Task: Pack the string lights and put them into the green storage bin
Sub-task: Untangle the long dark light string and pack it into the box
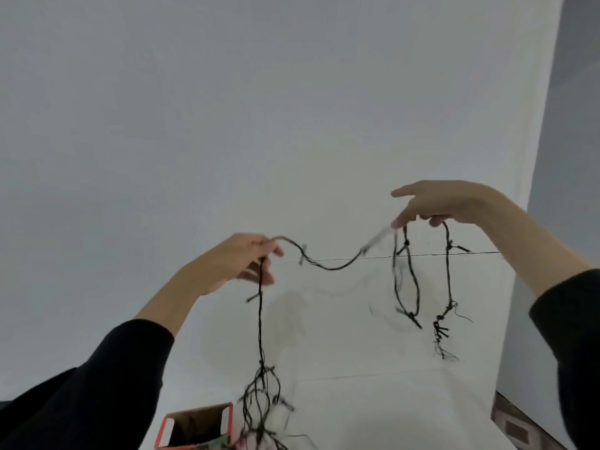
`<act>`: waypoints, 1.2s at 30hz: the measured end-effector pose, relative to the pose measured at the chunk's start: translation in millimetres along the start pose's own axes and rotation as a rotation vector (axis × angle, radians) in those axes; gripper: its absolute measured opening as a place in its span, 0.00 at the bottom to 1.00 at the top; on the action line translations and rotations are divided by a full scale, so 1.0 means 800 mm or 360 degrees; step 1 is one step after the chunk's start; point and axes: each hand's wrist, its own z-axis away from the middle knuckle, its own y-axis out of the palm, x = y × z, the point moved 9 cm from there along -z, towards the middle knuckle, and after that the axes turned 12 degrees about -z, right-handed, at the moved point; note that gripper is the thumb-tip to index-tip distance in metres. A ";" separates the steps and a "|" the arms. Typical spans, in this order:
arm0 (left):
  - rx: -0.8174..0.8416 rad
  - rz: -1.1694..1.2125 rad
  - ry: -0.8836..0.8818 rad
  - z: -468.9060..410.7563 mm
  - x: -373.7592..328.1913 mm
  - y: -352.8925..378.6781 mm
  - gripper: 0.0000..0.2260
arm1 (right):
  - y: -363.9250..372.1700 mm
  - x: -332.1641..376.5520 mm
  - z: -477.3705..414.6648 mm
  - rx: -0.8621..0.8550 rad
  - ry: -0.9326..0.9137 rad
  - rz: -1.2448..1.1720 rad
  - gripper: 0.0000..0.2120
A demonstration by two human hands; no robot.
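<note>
A dark string of lights [328,265] stretches in the air between both raised hands. My left hand [242,263] pinches the wire at thumb and fingertips; from there a strand drops straight down to a tangled bunch [261,401] near the bottom edge. My right hand [444,203], higher and to the right, holds several hanging loops of the wire, index finger pointing left. The loops and a loose end dangle below it. No green storage bin is in view.
An open red-and-white cardboard box [196,425] sits at the bottom, just left of the tangled bunch. Behind is a white wall [259,125] and a white surface [389,401]. A patterned floor strip [516,427] shows at the lower right.
</note>
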 end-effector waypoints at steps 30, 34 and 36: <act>-0.0385 -0.0376 0.0369 0.014 -0.095 -0.034 0.09 | 0.056 0.045 0.019 0.0297 -0.0208 0.0669 0.18; -0.0525 -0.0822 0.0453 0.011 -0.128 -0.020 0.07 | 0.064 0.082 0.038 0.0369 -0.0501 0.0079 0.27; -0.0584 -0.0854 0.0543 0.009 -0.144 -0.012 0.06 | 0.078 0.101 0.047 0.0411 -0.0578 -0.0082 0.20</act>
